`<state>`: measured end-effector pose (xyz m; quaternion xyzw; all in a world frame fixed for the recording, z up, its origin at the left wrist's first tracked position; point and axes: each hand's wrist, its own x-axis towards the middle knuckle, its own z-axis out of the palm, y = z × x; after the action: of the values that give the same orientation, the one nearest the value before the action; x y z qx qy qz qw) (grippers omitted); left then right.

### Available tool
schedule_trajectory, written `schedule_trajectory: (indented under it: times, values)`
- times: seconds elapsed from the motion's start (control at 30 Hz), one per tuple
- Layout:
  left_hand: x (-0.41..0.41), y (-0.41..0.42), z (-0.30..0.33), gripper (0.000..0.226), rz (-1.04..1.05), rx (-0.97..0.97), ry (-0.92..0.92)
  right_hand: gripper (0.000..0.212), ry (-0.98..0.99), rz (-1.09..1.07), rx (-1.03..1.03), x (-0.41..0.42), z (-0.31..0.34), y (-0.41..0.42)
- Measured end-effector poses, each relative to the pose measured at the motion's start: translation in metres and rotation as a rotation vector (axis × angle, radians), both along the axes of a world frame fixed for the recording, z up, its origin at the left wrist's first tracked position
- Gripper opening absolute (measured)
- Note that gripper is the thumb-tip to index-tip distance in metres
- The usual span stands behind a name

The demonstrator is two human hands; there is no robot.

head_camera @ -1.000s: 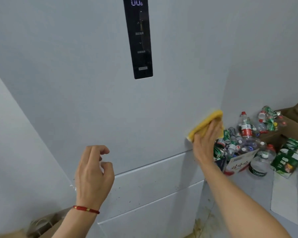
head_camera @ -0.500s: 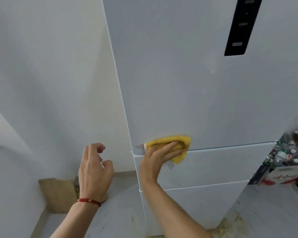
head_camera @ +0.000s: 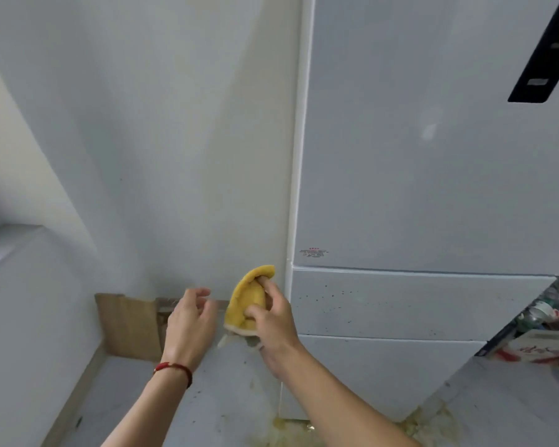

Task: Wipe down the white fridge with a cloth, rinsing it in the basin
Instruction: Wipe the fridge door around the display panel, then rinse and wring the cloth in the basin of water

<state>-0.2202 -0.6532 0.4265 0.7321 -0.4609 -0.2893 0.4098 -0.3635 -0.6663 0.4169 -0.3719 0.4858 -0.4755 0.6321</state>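
The right hand point(head_camera: 273, 321) is pinching a soft yellow cloth with a white underside point(head_camera: 247, 303), thumb and fingers curled around it. The left hand point(head_camera: 188, 324) is holding nothing, its fingers loosely bent and reaching toward the cloth.

Half a second ago the cloth was pressing flat on the tall white fridge point(head_camera: 433, 188), at the seam above the drawers. Now it is coming off the front, bunched up beside the fridge's left edge. The wiping stroke looks finished, and the left hand may be coming in to help fold or turn the cloth.

The upper drawer front point(head_camera: 400, 304) is still showing many small dark specks, so more wiping is needed. A pale wall stands to the left, and yellow-brown grime point(head_camera: 288, 433) is sitting on the floor at the fridge's foot. Plastic bottles point(head_camera: 549, 311) are piling up on the right. No basin is showing.
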Motion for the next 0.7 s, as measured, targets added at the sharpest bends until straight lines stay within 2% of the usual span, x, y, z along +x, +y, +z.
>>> schedule_trajectory:
  times: [0.07,0.13,0.2,0.27,0.33,0.4,0.53,0.6,0.7]
  values:
    - [-0.008,0.025,-0.007,0.026,-0.018,0.084,0.322,0.056,-0.297,0.083,0.135,-0.019,0.001,0.009]
    - [-0.016,0.057,-0.011,0.027,-0.007,0.098,0.553,0.044,-0.494,0.209,0.261,-0.028,-0.001,0.019]
    - [-0.022,0.087,-0.011,0.024,0.063,0.070,0.690,0.034,-0.575,0.316,0.333,-0.032,-0.008,0.028]
    - [-0.018,0.125,-0.015,0.027,0.177,0.036,0.722,0.039,-0.622,0.445,0.457,-0.022,-0.019,0.045]
    - [-0.013,0.160,-0.016,0.027,0.267,-0.001,0.715,0.062,-0.627,0.562,0.552,-0.007,-0.032,0.060]
    - [-0.003,0.205,-0.019,0.029,0.417,-0.033,0.661,0.070,-0.615,0.723,0.621,0.018,-0.038,0.091]
    - [0.021,0.301,-0.025,0.022,0.774,-0.116,0.560,0.058,-0.456,1.051,0.572,0.067,-0.047,0.156]
    - [0.034,0.341,-0.030,0.018,0.913,-0.134,0.532,0.050,-0.343,1.182,0.456,0.090,-0.050,0.184]
    - [0.052,0.401,-0.043,0.016,1.051,-0.152,0.585,0.042,-0.105,1.331,0.296,0.125,-0.054,0.231]
